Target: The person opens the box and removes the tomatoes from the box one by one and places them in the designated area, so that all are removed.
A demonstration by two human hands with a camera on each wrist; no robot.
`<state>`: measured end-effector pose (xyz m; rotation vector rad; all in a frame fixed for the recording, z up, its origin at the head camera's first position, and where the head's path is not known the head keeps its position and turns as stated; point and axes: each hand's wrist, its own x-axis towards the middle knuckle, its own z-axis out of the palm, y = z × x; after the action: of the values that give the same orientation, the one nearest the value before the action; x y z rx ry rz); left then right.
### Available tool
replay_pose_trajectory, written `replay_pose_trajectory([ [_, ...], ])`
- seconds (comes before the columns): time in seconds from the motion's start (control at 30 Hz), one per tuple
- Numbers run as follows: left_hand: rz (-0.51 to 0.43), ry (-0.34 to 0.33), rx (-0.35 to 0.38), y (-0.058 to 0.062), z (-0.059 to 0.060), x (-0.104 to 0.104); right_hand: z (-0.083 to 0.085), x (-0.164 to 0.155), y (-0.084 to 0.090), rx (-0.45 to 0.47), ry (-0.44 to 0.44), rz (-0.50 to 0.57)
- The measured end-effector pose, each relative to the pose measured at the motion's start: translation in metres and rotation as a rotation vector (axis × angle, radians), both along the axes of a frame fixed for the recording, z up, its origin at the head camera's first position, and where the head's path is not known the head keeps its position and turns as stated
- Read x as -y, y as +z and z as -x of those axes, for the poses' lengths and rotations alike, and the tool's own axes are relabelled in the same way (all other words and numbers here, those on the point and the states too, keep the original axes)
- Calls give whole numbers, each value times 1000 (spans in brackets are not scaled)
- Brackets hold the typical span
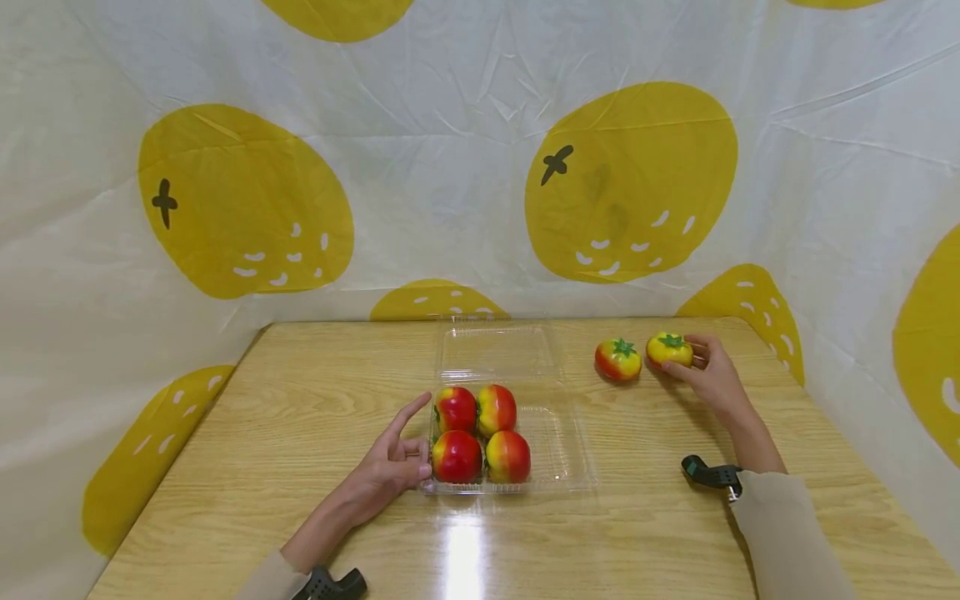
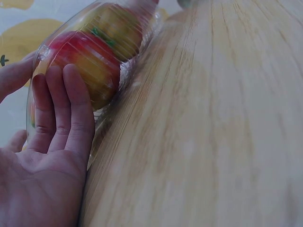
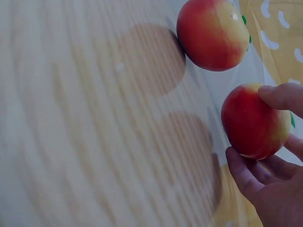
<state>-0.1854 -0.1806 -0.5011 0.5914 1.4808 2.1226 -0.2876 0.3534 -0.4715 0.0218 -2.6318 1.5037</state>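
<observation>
My right hand (image 1: 716, 375) pinches a red-and-yellow tomato (image 1: 667, 352) with a green leafy top between thumb and fingers. In the right wrist view this held tomato (image 3: 253, 123) appears slightly above the table, apart from its reflection. A second loose tomato (image 1: 618, 360) rests on the table just left of it. My left hand (image 1: 386, 467) rests against the left side of a clear plastic clamshell box (image 1: 558, 446), its fingers (image 2: 75, 90) fairly straight along the wall. Several similar tomatoes (image 1: 457, 457) fill the left part of the box.
The box's transparent lid (image 1: 495, 350) lies opened back toward the far edge of the wooden table (image 1: 337, 358). Behind and beside the table hangs a white cloth (image 1: 442, 167) with large yellow fruit prints. A black wrist device (image 1: 708, 473) sits on the right wrist.
</observation>
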Motion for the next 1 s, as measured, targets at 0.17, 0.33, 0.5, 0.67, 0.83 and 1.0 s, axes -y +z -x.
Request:
replay_pose_trajectory([
  [0.17, 2, 5, 7, 0, 0, 0, 1, -2, -2, 32, 15, -27],
  [0.33, 10, 11, 12, 0, -1, 0, 2, 0, -1, 43, 10, -52],
  [0.5, 3, 9, 10, 1, -1, 0, 1, 2, 0, 54, 12, -88],
  [0.67, 0, 6, 10, 1, 0, 0, 0, 2, 1, 61, 22, -90],
  [0.83, 4, 10, 11, 1, 0, 0, 1, 1, 1, 75, 29, -86],
  [1.0, 2, 8, 7, 1, 0, 0, 2, 0, 2, 91, 38, -86],
])
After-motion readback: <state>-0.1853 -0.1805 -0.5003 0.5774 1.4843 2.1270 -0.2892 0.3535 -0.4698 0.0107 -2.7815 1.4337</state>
